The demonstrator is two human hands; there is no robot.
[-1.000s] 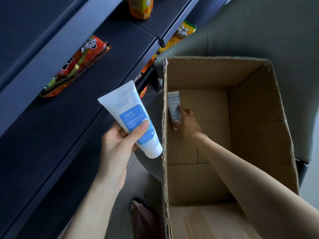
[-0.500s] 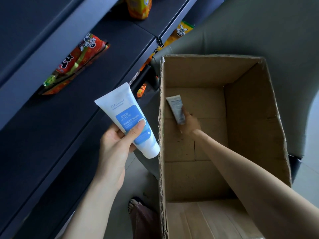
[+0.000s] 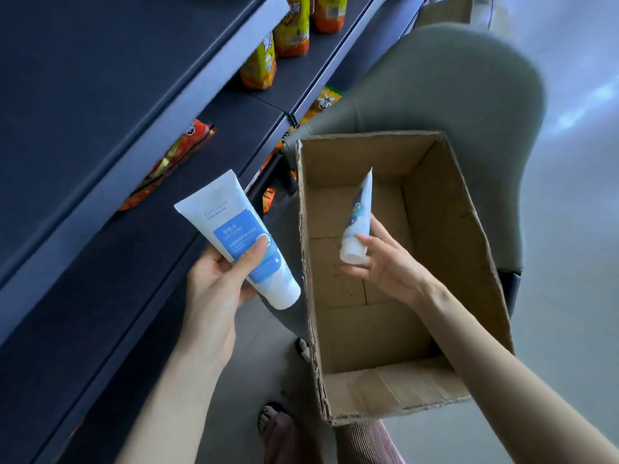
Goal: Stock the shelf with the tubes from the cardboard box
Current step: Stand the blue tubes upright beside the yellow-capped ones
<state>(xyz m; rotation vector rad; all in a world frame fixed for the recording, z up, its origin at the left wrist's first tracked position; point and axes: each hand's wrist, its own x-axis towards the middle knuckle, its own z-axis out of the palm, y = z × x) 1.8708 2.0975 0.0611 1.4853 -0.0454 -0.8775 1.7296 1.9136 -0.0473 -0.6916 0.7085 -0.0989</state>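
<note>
Left hand: seen at centre left – it is wrapped round the large tube, with the thumb laid across the blue label.
Large tube: white with a blue panel, held slantwise in front of the dark shelf; the crimped end is turned to the upper left, the cap to the lower right.
Right hand: palm up at centre right, with the small tube held at its cap end by the fingers.
Small tube: white and blue, held above the open box – its crimped end is pointed upward.
Cardboard box: open-topped, at centre right, just beside the shelf's edge.
Shelf goods: a red snack packet is laid flat at upper left; yellow-orange bags are stood near the top.
Chair: grey-green, seen behind the box at upper right.
</note>
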